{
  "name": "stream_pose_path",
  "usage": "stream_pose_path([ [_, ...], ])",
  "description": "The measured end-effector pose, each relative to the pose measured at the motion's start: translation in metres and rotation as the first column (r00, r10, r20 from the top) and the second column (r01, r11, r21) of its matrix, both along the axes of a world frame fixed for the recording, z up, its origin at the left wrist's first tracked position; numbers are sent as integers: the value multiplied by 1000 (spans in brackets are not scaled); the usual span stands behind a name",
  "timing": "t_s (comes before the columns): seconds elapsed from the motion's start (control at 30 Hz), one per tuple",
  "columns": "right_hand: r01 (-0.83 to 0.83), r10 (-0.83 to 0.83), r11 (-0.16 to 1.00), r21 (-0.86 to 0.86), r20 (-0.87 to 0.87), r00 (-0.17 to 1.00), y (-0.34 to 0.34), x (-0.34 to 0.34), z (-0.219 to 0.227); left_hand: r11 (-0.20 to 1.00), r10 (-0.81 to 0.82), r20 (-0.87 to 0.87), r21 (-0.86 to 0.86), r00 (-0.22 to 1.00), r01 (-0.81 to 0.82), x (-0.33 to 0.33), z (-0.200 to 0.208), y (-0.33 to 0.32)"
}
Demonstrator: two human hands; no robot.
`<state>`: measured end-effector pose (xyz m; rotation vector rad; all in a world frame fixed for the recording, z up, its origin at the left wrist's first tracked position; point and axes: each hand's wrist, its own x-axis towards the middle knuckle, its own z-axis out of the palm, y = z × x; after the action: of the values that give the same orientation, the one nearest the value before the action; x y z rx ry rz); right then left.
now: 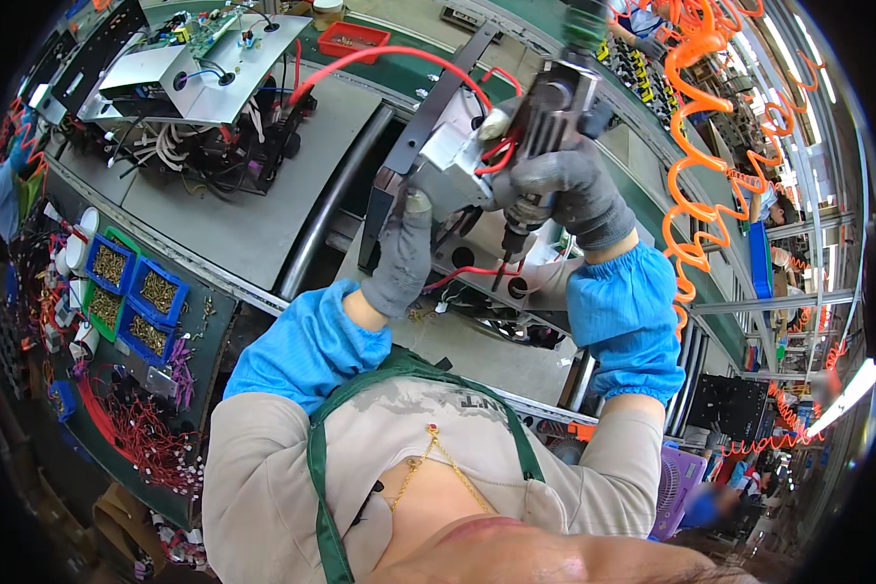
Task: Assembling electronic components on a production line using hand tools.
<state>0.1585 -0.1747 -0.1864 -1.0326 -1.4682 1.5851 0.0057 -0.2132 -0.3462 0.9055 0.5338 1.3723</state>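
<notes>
My right hand (574, 195), in a grey glove, is wrapped round a dark power screwdriver (555, 97). Its long bit points down over a light metal plate (545, 277); I cannot tell whether the tip touches a screw. My left hand (404, 248), gloved too, grips the edge of a metal assembly with its thumb against a silver-white box (448, 161). A black panel (448, 88) rises behind that box. A thick red cable (399, 51) arcs from the box to the left, and thinner red wires run near the bit.
Another opened unit (204, 73) with a circuit board and wiring stands to the left, beyond a metal roller (336, 204). Blue bins (151, 292) of brass-coloured screws and bundled red wires (151, 443) lie at the left. Orange coiled hoses (686, 165) hang at the right. A red tray (353, 39) sits farther back.
</notes>
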Motion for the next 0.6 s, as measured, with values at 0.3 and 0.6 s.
stream_pose_path([
  [0.3,-3,12,997,-82,108,994,-2,-23,9,998,-53,-56,-43,997,51,-1,-43,-4],
  [0.6,17,12,995,-97,291,957,8,-53,30,983,-180,119,-23,976,184,-6,-42,-7],
])
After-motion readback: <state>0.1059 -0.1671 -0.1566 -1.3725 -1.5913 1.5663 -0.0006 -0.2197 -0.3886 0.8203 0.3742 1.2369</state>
